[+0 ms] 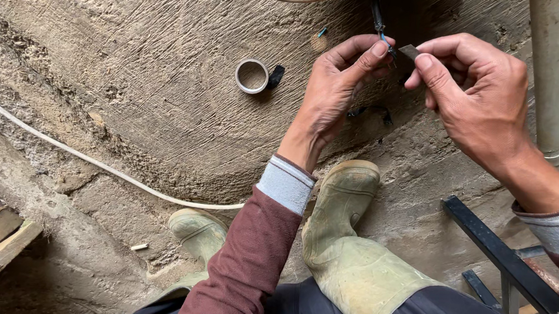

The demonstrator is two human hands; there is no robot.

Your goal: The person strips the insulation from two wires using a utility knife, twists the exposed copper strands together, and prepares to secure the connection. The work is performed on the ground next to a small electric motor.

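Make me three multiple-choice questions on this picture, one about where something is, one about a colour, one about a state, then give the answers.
1. Where does the tape roll lie?
A. on the bare ground
B. on the wooden board
C. on a boot

2. What colour are the rubber boots?
A. black
B. pale green
C. red

3. How are the hands placed?
A. both flat on the ground
B. both pinching small parts between the fingertips
C. one in a pocket

Answers:
1 A, it sits on the ground left of the left hand.
2 B, muddy pale green.
3 B, left hand and right hand pinch thin wire and a small dark piece.
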